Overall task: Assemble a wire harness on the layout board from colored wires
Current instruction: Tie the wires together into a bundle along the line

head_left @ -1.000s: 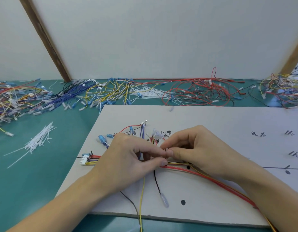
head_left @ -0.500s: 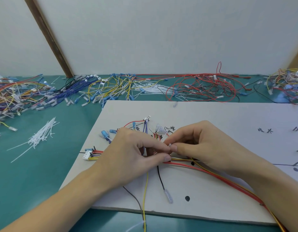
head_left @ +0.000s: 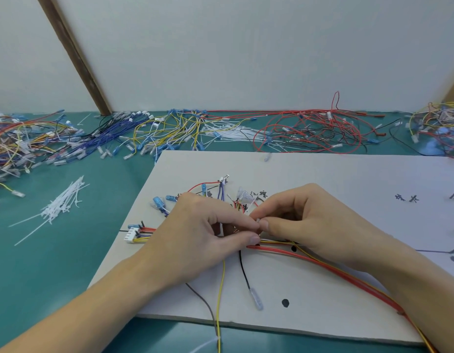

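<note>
Over the last second our hands barely shifted; only our head tipped down, so the bundling step was unfinished. Our left hand (head_left: 200,233) and right hand (head_left: 305,222) met fingertip to fingertip, each grip pinched together on a small white cable tie (head_left: 258,220) above the wire bundle (head_left: 322,263) on the layout board (head_left: 335,174). Loose wires (head_left: 170,131) and spare ties (head_left: 63,202) littered the green worktop (head_left: 55,250) before a pale wall (head_left: 233,47).

The left hand (head_left: 203,235) and right hand (head_left: 307,222) cover the middle of the wire bundle (head_left: 310,261); the small white piece pinched between their fingertips is too small to identify. The bundle's right end and the layout board (head_left: 322,171) are cut by the frame edge.
</note>
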